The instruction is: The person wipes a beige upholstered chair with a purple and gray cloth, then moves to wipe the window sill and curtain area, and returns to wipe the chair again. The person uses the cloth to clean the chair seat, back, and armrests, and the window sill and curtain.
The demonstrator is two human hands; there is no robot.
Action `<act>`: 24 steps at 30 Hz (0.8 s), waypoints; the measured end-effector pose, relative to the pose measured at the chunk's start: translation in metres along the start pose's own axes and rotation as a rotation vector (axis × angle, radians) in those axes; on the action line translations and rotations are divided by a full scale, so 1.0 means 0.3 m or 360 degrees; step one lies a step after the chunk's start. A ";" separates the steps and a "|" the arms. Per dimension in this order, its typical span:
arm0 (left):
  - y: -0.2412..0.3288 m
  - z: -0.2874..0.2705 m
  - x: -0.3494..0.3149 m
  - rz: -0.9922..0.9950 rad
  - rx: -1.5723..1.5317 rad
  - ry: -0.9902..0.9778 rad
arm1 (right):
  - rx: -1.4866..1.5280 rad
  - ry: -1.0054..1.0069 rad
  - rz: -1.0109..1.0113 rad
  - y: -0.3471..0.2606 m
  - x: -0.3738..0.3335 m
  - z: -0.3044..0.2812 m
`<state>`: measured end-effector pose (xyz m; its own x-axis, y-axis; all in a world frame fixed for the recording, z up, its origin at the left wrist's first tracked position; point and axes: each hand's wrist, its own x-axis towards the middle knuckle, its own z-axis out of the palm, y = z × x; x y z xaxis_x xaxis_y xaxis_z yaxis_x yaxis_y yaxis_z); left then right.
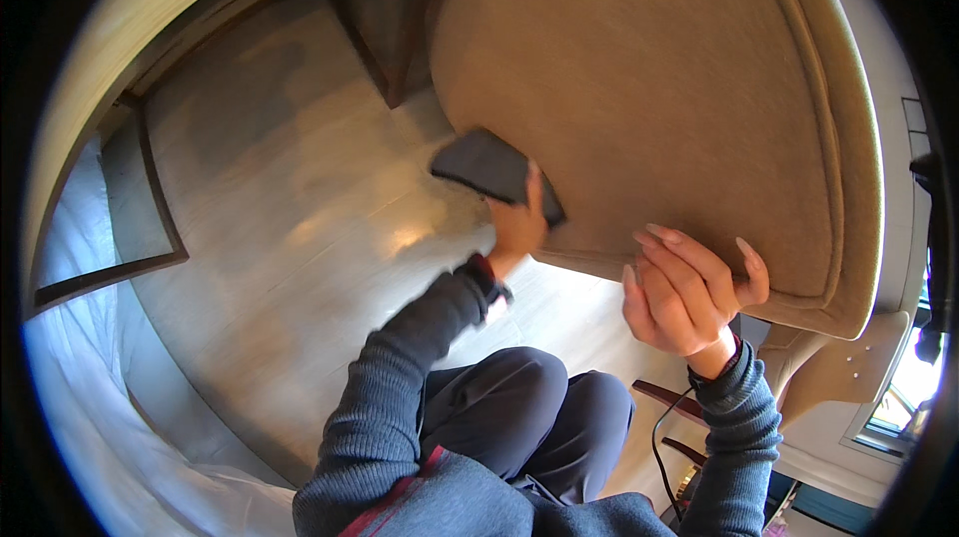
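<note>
Left hand (517, 230), blurred: fingers clamped on a dark, flat, angular slab (484, 164), which extends mostly forward and left of them, beside brown fabric upholstery (649, 107) with a rounded, piped edge. Right hand (689, 295): fingers half-curled, slightly apart, near upholstery; contact unclear. Beyond: pale, glossy floor (290, 177).

Lit moderately, with daylight from the overexposed window (913, 379) at right. Marked by glare and soft shadows on the floor (290, 207). Motion-blurred at left hand (516, 229). Bowed, blackened toward rim.
</note>
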<state>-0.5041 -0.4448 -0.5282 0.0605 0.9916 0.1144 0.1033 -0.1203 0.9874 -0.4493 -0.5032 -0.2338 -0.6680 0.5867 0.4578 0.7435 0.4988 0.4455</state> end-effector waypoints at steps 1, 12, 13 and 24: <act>-0.072 0.006 0.064 0.0001 0.0195 -0.0029 | 0.0001 -0.0004 -0.0004 0.000 -0.001 0.000; -0.166 -0.029 0.201 -0.0206 0.0838 0.0160 | -0.0012 0.0230 0.0083 -0.001 -0.012 0.043; -0.107 -0.015 0.082 -0.0171 0.1029 0.0103 | 0.0017 0.0195 0.0119 -0.003 -0.013 0.038; -0.156 0.110 -0.042 0.0301 0.0075 0.0345 | -0.0277 -0.0151 -0.0378 0.086 -0.144 -0.101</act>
<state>-0.4769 -0.4531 -0.5793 -0.1301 0.9378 0.3219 0.1568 -0.3011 0.9406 -0.4022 -0.5351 -0.2187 -0.8100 0.5282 0.2548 0.5448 0.5170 0.6602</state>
